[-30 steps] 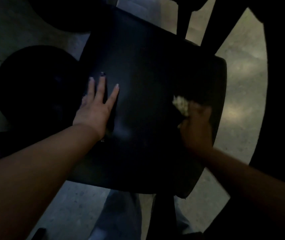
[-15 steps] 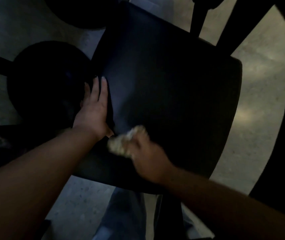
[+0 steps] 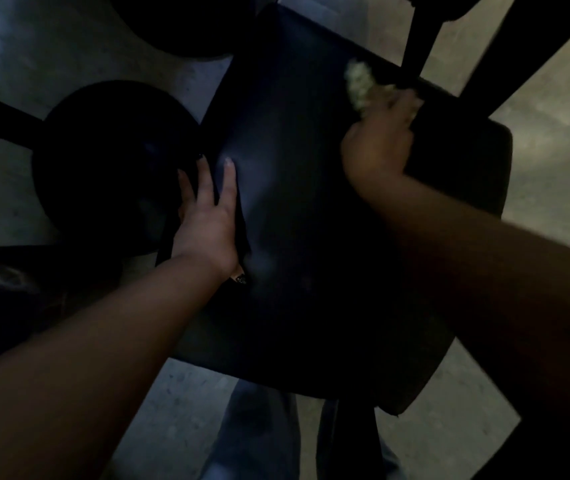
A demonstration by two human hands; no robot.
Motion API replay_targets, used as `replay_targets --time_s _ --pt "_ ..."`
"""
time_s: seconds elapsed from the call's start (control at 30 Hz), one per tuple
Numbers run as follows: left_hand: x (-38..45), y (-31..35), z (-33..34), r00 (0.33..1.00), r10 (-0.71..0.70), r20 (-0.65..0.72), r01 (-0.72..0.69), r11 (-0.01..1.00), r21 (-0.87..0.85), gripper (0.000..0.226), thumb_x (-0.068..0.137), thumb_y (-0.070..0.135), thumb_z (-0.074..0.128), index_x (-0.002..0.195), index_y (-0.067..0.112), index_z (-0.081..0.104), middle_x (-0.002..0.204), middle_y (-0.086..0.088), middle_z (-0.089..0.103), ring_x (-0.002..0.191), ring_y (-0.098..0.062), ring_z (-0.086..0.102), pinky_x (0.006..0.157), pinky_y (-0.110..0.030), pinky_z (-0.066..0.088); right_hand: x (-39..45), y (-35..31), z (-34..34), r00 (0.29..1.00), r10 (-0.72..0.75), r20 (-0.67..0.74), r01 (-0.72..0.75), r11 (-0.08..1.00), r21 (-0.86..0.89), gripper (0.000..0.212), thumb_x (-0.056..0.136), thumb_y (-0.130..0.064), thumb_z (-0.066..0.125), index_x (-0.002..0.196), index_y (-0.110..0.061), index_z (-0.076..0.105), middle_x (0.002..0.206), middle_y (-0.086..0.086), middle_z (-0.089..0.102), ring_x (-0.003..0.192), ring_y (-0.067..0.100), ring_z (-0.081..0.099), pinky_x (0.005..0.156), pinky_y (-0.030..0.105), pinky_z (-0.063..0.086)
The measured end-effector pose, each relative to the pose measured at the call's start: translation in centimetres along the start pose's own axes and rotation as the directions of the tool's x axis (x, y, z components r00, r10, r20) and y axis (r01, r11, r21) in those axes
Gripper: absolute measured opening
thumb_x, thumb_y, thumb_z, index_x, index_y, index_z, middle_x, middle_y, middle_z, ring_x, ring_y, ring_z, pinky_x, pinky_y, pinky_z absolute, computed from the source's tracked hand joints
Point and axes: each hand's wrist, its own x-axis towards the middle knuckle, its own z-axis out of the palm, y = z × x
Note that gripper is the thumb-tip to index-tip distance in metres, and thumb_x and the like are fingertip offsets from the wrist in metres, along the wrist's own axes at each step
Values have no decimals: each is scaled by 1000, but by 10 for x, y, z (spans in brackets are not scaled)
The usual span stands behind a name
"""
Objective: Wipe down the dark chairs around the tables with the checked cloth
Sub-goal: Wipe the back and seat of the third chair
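Observation:
A dark padded chair seat (image 3: pixel 318 237) fills the middle of the dim view. My left hand (image 3: pixel 209 216) lies flat on the seat's left edge, fingers straight, thumb tucked under toward the cushion. My right hand (image 3: pixel 378 143) holds the bunched pale checked cloth (image 3: pixel 361 83) against the seat's far right part, near the dark back frame. The cloth sticks out beyond my fingers and looks blurred.
A round dark stool seat (image 3: pixel 103 168) stands just left of the chair, another round one (image 3: pixel 179 26) at the top. Dark bars of the chair frame (image 3: pixel 422 39) cross the upper right. Pale concrete floor (image 3: pixel 553 133) shows around; my jeans (image 3: pixel 259 427) are below.
My right hand swept the cloth from the seat's right side to its near left by my left hand, then up to the far right corner. My left hand slid slightly onto the left edge.

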Motion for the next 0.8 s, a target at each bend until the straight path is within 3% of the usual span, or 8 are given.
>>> replay_targets --time_s 0.17,0.23,0.3,0.43,0.57,0.63,0.7,0.8 --pt "-1 4 -2 999 -17 30 16 999 30 153 54 17 93 148 28 -27 154 -5 -37 144 -34 -25 117 -45 13 -123 -15 23 832 -524 182 513 851 110 51 85 -13 49 136 -11 50 132 26 45 89 45 61 63 43 53" --pt "-2 4 -1 1000 -22 14 22 1000 16 152 55 14 92 149 29 -26 154 -4 -36 144 -33 -25 117 -47 17 -133 -10 15 722 -616 316 614 781 119 54 90 -12 50 143 -10 41 136 24 42 102 44 56 67 43 53" --pt "-2 4 0 1000 -19 0 19 1000 3 147 59 12 90 150 30 -23 155 -3 -34 144 -32 -25 117 -47 15 -110 7 6 734 -572 366 586 806 84 54 95 -10 42 148 -11 30 145 21 32 110 42 52 81 44 48" --pt "0 2 3 1000 -23 -21 23 1000 -11 141 63 5 87 150 32 -21 156 -2 -32 145 -32 -24 117 -47 15 -45 69 -23 954 -243 177 266 956 -123 53 92 -5 40 145 -8 31 142 22 32 108 40 53 82 39 45" --pt "0 2 2 1000 -24 -10 24 1000 -14 142 63 3 87 150 32 -21 156 -2 -33 145 -32 -24 117 -47 12 -69 114 -31 971 -148 190 191 953 -237 38 102 -24 33 139 -17 34 133 20 44 111 38 52 89 43 44" --pt "-1 1 1 1000 -28 -7 28 1000 -7 141 63 3 86 150 32 -21 156 -2 -33 145 -32 -24 117 -47 10 -104 120 -31 985 142 97 -116 965 -236 39 101 -51 25 127 -28 43 113 8 58 96 26 58 82 33 44" --pt "-1 1 0 1000 -21 -1 21 1000 -4 141 62 3 86 150 32 -21 156 -3 -33 145 -32 -24 117 -48 11 -148 124 -18 884 443 152 -419 893 -166 48 101 -50 28 134 -19 45 110 8 58 103 27 56 83 33 40" --pt "-4 1 -3 1000 -18 22 18 1000 3 148 57 9 91 150 32 -22 156 -3 -33 145 -32 -24 117 -50 11 -200 106 7 632 690 353 -697 705 -131 52 99 -13 37 144 9 22 145 29 30 134 43 30 110 49 26"
